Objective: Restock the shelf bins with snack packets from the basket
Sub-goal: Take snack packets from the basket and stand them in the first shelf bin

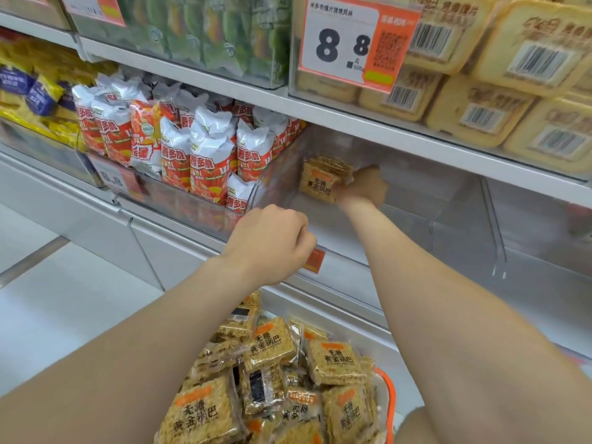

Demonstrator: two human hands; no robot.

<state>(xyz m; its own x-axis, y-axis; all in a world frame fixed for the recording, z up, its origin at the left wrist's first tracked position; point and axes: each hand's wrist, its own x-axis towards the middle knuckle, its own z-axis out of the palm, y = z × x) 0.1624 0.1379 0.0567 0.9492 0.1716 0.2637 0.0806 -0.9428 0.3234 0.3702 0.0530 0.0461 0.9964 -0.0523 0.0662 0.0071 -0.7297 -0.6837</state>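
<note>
While the right arm is reaching deep into the clear shelf bin (400,219), open room is showing along the bin floor between the right hand (363,187) and an upright clear divider (493,219) farther right. The bin's left clear wall (272,174) is standing just beside the held goods, with red-and-white bags (208,155) crowding the neighbouring bin behind it. The white shelf edge (384,129) is hanging close over the reaching hand, and the bin's front lip is crossing under the right forearm. A stack of snack packets (323,179) is sitting upright near the bin's back left corner, directly left of the right hand and touching it; it is lying well beyond the left hand (272,241). More packets (272,347) are piling in the basket (389,392) below both forearms, well apart from both hands. The right hand is gripping the stack by its right side, fingers wrapping round it. The left hand is hovering at the bin's front lip with fingers curling under, just beside a small orange tag (315,259); whether it is gripping the lip or nothing, cannot tell, fingertips hidden.
</note>
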